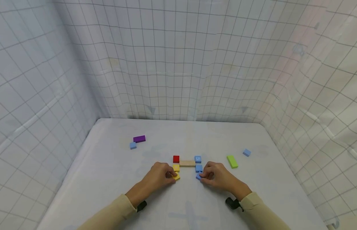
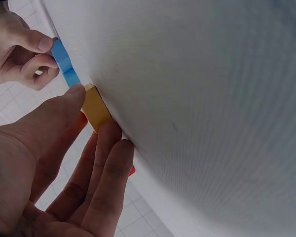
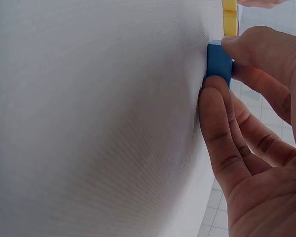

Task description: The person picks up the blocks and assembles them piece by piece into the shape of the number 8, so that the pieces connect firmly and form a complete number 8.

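Observation:
My left hand (image 1: 161, 174) pinches a yellow square block (image 2: 96, 107) between thumb and fingers, low at the tabletop. Just beyond it lies a second yellow block (image 1: 176, 167), with a red block (image 1: 176, 159) behind that in the same column. Across from it, my right hand (image 1: 218, 175) grips a blue square block (image 3: 219, 63) by its sides. Farther up that column are another blue block (image 1: 198, 168) and a blue block marked with a 5 (image 1: 197, 159). A plain wooden strip (image 1: 187, 164) spans between the two columns.
On the white table (image 1: 190, 134), a purple block (image 1: 139, 139) and a small blue block (image 1: 133, 145) lie at the back left. A green block (image 1: 232, 161) and another blue block (image 1: 246, 152) are to the right. Gridded cloth (image 1: 178, 64) hangs around the table's back and sides.

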Available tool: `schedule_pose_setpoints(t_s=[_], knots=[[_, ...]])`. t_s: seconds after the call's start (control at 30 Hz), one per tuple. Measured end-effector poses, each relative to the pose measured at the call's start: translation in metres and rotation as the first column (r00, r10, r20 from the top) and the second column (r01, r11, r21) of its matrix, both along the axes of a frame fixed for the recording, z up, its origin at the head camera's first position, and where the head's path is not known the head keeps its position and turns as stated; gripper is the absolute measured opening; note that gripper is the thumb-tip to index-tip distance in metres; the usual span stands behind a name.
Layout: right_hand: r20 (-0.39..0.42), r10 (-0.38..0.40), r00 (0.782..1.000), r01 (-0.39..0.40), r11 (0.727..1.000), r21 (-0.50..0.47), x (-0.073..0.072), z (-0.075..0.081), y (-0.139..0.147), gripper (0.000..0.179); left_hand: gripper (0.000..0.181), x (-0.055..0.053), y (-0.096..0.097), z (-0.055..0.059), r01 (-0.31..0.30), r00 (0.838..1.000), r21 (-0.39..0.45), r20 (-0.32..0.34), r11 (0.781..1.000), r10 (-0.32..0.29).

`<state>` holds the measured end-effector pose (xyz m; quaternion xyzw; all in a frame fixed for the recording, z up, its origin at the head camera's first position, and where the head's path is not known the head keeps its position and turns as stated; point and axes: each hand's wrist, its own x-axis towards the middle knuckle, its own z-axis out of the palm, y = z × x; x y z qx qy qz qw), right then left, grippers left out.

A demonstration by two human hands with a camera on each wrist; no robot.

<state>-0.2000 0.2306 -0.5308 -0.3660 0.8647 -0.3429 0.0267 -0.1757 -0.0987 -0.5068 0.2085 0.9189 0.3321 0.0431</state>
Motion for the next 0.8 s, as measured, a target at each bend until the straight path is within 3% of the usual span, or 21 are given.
schedule_pose_setpoints(t_s=[0.8], knots=[[0.000,0.006,1.000,-0.006,1.000,-0.002,-0.0016,-0.0016,0.0010,0.007,0.016,-0.0009,0.0039,-0.0012,-0.008,0.999,-0.038,-0.053,0.999,0.006]])
